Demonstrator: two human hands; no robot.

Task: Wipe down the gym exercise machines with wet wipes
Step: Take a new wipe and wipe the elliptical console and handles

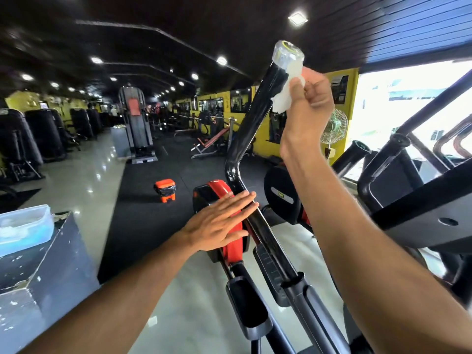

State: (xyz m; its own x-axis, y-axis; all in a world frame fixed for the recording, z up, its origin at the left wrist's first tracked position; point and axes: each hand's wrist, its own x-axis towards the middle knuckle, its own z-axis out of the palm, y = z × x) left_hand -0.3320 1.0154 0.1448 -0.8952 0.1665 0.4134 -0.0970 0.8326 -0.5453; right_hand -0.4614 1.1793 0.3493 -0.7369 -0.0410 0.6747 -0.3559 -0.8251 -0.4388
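We see the right hand raised high, fingers curled closed around a white wipe, which is pressed against the upper part of a black handlebar. The wipe sits just below the bar's end cap, which looks wrapped in clear plastic. The left hand is lower down, flat and open, fingers together and extended, grasping nothing; its fingertips lie against the same bar just below the bend. Behind the left palm we note the red housing of the machine. Below both hands, black pedals show over a glossy floor. To the left of the left forearm stands a dark scuffed bench, and on its top rests a clear tub with pale blue contents; we cannot tell what these are. Beyond the left hand, well apart on a dark mat, stands an orange bin with a black liner. To the right of the right forearm we see the black frame of a neighbouring machine, and past the right hand a fan near a bright window. Farther machines along the left wall are blurred.
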